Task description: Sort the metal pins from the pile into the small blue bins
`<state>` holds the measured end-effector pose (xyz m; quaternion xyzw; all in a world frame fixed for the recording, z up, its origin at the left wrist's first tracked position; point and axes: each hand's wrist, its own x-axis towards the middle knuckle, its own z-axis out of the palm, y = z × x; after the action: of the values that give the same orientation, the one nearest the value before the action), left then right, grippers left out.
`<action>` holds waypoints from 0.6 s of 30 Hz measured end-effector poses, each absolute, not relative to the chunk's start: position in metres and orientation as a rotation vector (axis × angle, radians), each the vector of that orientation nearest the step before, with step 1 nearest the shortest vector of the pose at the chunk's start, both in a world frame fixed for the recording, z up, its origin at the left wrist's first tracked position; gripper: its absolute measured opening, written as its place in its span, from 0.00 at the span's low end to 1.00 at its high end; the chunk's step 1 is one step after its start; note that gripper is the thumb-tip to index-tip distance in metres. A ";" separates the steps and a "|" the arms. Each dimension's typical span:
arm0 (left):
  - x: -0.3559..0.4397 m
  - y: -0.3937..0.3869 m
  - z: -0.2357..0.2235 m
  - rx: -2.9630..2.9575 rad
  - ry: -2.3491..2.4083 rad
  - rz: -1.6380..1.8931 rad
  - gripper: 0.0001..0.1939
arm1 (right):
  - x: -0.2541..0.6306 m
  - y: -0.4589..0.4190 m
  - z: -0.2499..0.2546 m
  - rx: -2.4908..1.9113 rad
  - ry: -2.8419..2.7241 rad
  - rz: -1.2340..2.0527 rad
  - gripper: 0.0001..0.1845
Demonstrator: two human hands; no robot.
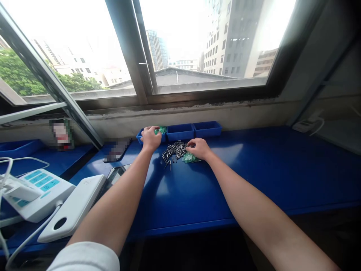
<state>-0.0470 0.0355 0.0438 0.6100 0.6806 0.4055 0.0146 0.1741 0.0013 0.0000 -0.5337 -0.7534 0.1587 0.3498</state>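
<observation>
My left hand [151, 138] is over the left blue bin, its fingers curled at small green pieces [160, 130] that show above the rim. Its fingertips appear closed on one of these pieces, which are too small to name. At the right edge of a loose pile of thin black-and-silver metal pins [175, 150], my right hand [199, 148] has its fingers bent together. Whatever they hold is hidden. More shiny green pieces [190, 158] lie under and beside that hand, touching the pile.
Two further blue bins, the middle bin [180, 131] and the right bin [208, 129], stand along the wall below the window. On the left are a phone-like device [117, 149], a white power bank [75, 207] and a white power strip [42, 188] with cables. A metal shelf post [81, 116] rises there.
</observation>
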 end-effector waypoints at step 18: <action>-0.026 0.005 0.003 2.232 1.768 1.092 0.14 | 0.192 -0.015 0.024 -1.378 -2.299 0.654 0.17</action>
<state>-0.0259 0.0046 0.0030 0.7310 0.5792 0.3578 0.0460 0.1915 -0.0155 0.0245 -0.4904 -0.8181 0.2328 0.1898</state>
